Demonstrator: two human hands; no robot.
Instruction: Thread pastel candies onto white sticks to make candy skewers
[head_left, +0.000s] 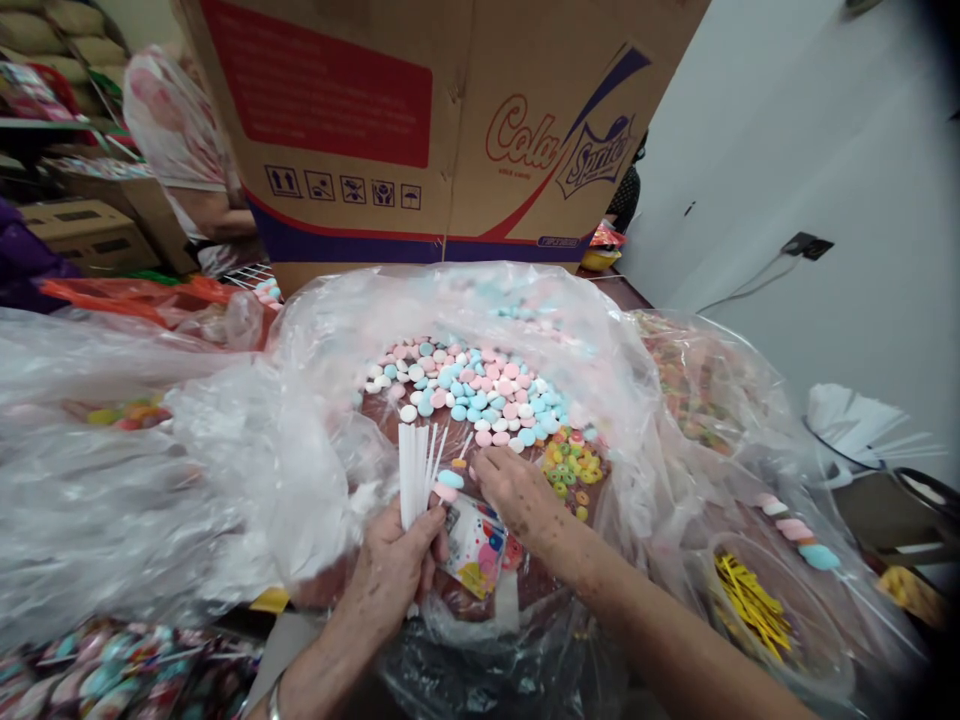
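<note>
Clenched around a bunch of white sticks [417, 470], the left hand [394, 578] holds them upright near the middle of the scene, with a small printed bag [474, 545] pinched under its fingers. Just right of it, the right hand [517, 497] lies palm down with fingers spread loose, grasping nothing that I can see; its fingertips touch the near edge of a heap of pink, blue and white candies [472, 390]. A few candies sit on the stick tops. Ring-shaped sweets [574, 470] lie just right of that hand. All of this rests inside a wide clear plastic bag [300, 470]. A cardboard box [442, 130] stands at the far side. Yellow ties [750, 600] fill a bowl at near right.
</note>
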